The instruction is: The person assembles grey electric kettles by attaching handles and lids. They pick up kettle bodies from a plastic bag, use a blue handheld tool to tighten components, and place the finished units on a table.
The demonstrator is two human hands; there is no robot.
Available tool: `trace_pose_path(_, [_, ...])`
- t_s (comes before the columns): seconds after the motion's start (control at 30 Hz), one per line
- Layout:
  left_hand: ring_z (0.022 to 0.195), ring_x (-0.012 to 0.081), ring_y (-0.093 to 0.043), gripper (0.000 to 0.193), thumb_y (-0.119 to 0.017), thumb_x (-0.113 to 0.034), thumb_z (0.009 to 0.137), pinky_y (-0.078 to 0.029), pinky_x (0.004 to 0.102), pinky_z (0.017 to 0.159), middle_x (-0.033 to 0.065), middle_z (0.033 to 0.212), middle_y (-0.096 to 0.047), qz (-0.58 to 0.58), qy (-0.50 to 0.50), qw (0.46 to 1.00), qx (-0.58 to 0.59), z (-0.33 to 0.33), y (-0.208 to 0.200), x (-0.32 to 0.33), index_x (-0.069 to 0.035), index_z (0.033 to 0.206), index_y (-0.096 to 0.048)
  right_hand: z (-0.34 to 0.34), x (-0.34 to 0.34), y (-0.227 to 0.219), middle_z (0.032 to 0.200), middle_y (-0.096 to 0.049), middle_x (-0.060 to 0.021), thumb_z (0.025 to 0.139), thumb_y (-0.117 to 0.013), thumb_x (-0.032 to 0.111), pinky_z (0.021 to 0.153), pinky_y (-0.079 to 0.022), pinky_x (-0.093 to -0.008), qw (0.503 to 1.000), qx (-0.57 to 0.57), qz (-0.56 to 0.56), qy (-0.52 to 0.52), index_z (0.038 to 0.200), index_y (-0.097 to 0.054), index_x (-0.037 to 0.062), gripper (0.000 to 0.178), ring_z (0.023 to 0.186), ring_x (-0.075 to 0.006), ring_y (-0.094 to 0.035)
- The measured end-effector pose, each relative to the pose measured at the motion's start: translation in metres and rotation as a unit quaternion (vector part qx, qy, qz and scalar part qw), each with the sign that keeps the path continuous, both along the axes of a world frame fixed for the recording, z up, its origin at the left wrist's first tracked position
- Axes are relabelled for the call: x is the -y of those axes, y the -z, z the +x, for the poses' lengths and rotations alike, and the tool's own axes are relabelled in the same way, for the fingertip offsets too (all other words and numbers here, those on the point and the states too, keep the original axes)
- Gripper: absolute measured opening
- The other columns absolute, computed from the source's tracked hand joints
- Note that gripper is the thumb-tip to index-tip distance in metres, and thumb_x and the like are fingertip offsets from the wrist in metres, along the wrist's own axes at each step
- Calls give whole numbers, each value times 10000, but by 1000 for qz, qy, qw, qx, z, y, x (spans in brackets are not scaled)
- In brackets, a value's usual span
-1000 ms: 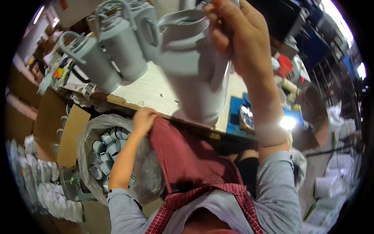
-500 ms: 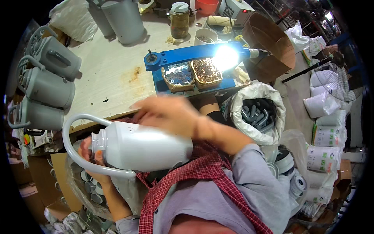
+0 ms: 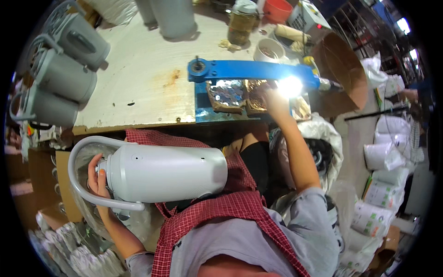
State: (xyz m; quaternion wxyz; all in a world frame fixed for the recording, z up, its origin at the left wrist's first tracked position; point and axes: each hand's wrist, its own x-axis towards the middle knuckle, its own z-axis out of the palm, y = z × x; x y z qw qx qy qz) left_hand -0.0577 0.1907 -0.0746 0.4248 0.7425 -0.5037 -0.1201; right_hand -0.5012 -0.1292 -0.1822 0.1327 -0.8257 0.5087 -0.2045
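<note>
A pale grey jug body (image 3: 166,171) with a large curved handle (image 3: 76,171) lies on its side across my lap. My left hand (image 3: 98,177) grips it at the narrow neck, inside the handle's loop, with the fingers wrapped around. Small holes show in the jug's upper side. My right hand (image 3: 275,99) reaches into a small box of copper-coloured rivets (image 3: 254,98) beneath the blue arm of a bench machine (image 3: 249,70). Its fingertips are hidden by glare and the arm. Beside that box sits another with small silvery metal pieces (image 3: 227,94).
Several grey jugs (image 3: 64,74) line the bench's left edge, and grey containers (image 3: 173,18) stand at its back. A glass jar (image 3: 242,23), a white cup (image 3: 269,50) and a cardboard box (image 3: 339,74) sit beyond the machine. A white sack (image 3: 334,134) of grey parts stands at right.
My right hand has left the jug's upper side and moved right and away from me into the rivet box. My left hand keeps its hold on the neck. The view has shifted.
</note>
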Motion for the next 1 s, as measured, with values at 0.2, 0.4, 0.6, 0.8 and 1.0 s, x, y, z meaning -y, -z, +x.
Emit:
trace_pose_path(0.2, [824, 104, -514, 214, -462, -126, 939, -399, 220, 759, 44, 980, -573, -44, -110, 988, -101, 20, 35, -10, -22, 1104, -552, 16, -30, -52, 906, -632, -119, 844, -634, 63, 646, -504, -350, 992, 49, -112, -8, 915, -648, 40, 76, 743, -272, -636])
trace_pose_path(0.4, [697, 58, -520, 156, -469, -141, 953, -416, 180, 624, 5, 828, -563, -159, -210, 937, -230, 24, 61, -11, -40, 1038, -553, 113, -29, -141, 838, -638, -89, 835, -651, -1, 610, -480, -258, 953, 267, -61, -133, 946, -660, 1, 111, 672, -147, -613])
trace_pose_path(0.6, [756, 93, -565, 148, -454, -118, 969, -469, 213, 684, 39, 888, -586, -211, -218, 901, -309, 40, 85, -29, -41, 1070, -531, 147, 11, -136, 747, -649, -78, 833, -688, 52, 553, -472, -246, 953, 250, -52, -160, 870, -673, -4, 70, 618, -111, -609])
trace_pose_path(0.8, [752, 112, -582, 168, -443, -116, 977, -494, 233, 689, 62, 918, -601, -248, -218, 892, -308, 48, 103, -40, -31, 1094, -528, 153, 14, -129, 662, -659, -65, 830, -715, 103, 476, -455, -222, 955, 260, -12, -144, 818, -679, -6, 115, 503, -89, -586])
trace_pose_path(1.0, [763, 121, -597, 159, -444, -118, 977, -505, 243, 687, 59, 892, -612, -246, -240, 869, -357, 44, 101, -40, -38, 1083, -531, 160, 7, -141, 658, -668, -63, 833, -718, 125, 486, -468, -218, 963, 238, 23, -120, 846, -690, -4, 133, 514, -82, -599])
